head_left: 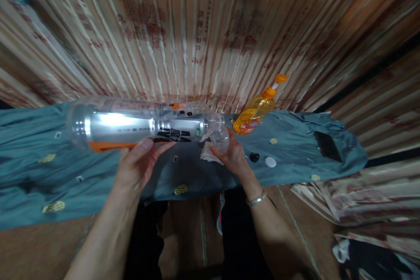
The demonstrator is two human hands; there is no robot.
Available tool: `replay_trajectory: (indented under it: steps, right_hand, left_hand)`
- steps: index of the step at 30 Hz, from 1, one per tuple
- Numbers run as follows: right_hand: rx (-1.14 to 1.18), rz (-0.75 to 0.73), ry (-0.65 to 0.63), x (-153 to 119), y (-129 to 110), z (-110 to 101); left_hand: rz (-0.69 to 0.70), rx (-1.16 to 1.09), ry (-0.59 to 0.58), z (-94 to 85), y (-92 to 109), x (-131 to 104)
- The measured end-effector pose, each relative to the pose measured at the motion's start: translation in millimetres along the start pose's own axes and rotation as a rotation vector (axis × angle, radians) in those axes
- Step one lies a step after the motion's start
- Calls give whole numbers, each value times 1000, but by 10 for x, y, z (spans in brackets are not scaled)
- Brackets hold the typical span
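A large clear plastic bottle (121,124) with a silver and orange label lies sideways in the air, its neck pointing right. My left hand (139,159) grips it from below, near the middle, thumb on the label. At the neck, my right hand (231,153) has its fingers closed round a small clear container (220,138), which meets the bottle's mouth; its exact kind cannot be made out. Beneath that hand, a crumpled white tissue (210,153) rests on the cloth. A black cap (254,156) and a white round lid (271,162) lie just right of it.
An orange pump bottle (254,113) stands behind my right hand. Toward the right end lies a black phone (328,145). A teal patterned cloth (164,179) covers the narrow surface, with a pleated curtain (183,30) rising close behind it.
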State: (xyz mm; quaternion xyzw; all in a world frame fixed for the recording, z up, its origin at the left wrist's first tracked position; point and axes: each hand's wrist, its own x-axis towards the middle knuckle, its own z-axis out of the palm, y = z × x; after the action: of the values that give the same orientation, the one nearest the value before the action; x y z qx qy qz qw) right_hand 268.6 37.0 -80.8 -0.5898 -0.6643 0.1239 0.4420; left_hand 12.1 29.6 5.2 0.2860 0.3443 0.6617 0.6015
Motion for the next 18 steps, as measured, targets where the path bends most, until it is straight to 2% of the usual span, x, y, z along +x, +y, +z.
replay_trajectory:
  steps: [3, 18]
  right_hand:
    - [-14, 1, 11, 2, -6, 2]
    - [18, 6, 9, 5, -23, -9]
  left_hand:
    - [26, 1, 37, 30, -1, -14]
    - [-4, 5, -21, 10, -10, -22]
